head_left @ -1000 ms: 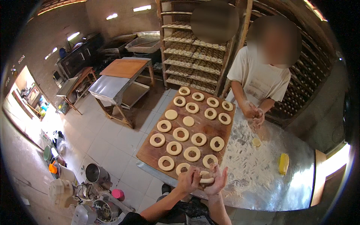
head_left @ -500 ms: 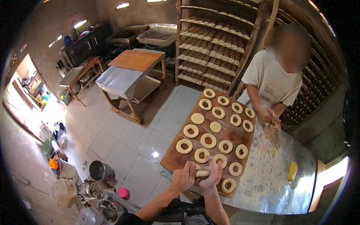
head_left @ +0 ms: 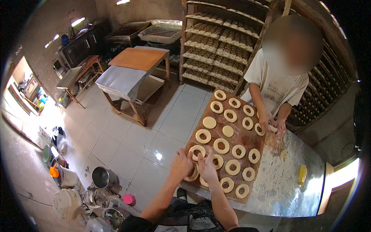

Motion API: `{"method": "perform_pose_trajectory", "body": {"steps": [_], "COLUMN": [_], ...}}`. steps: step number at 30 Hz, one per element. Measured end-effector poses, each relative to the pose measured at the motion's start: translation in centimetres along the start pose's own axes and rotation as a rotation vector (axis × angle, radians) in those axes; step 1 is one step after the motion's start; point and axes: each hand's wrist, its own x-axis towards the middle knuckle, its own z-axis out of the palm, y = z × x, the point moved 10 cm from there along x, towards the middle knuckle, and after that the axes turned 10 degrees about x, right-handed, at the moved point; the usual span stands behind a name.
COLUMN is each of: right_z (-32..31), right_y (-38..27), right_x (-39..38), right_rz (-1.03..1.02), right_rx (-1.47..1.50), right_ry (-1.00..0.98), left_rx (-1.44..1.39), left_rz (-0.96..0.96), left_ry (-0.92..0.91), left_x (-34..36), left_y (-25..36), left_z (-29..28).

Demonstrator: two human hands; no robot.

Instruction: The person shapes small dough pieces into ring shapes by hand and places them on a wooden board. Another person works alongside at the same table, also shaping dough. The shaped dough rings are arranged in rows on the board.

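A wooden board (head_left: 215, 131) on the table in front of me carries several pale dough rings and two flat dough discs (head_left: 209, 122). My left hand (head_left: 181, 166) is over the board's near left edge, its fingers apart and somewhat blurred, beside a dough ring (head_left: 192, 176) that lies partly under my hands. My right hand (head_left: 208, 167) is just to the right, fingers stretched out and apart, above the board. Another dough ring (head_left: 197, 152) shows between my fingertips, flat on the wood. No dough is visibly lifted in either hand.
Across the floured metal table (head_left: 274, 189), a co-worker's hands (head_left: 272, 125) work a piece of dough. A yellow packet (head_left: 302, 174) lies at the right. Behind stand a rack of dough rings (head_left: 216, 50) and a low table (head_left: 116, 79). Pots and buckets (head_left: 105, 178) are at lower left.
My hands have moved left and slightly up from the board's near edge and spread apart. The dough ring they held is no longer between them; one now lies at the left edge.
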Motion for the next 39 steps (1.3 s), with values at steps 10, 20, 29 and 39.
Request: {"method": "perform_pose_trajectory", "body": {"steps": [10, 20, 29, 39], "right_z": [1.8, 2.5, 2.0, 0.6], "right_y": [1.8, 1.6, 1.4, 0.0], "right_x": [-1.5, -1.5, -1.2, -1.9], "right_rz": [-0.033, -0.145, -0.217, -0.2], "right_rx": [-1.062, -1.137, -1.169, -1.023], "right_ry": [0.016, 0.015, 0.052, 0.044], "left_rx": [0.469, 0.527, 0.495, 0.537], "left_rz": [0.093, 0.071, 0.098, 0.119], "left_ry": [-0.199, -0.174, -0.22, -0.209], "left_x": [-1.8, -2.0, -1.6, -0.8], "left_y": [-2.6, -3.4, -2.8, -2.2], "left_z": [1.0, 1.8, 1.9, 1.0]}}
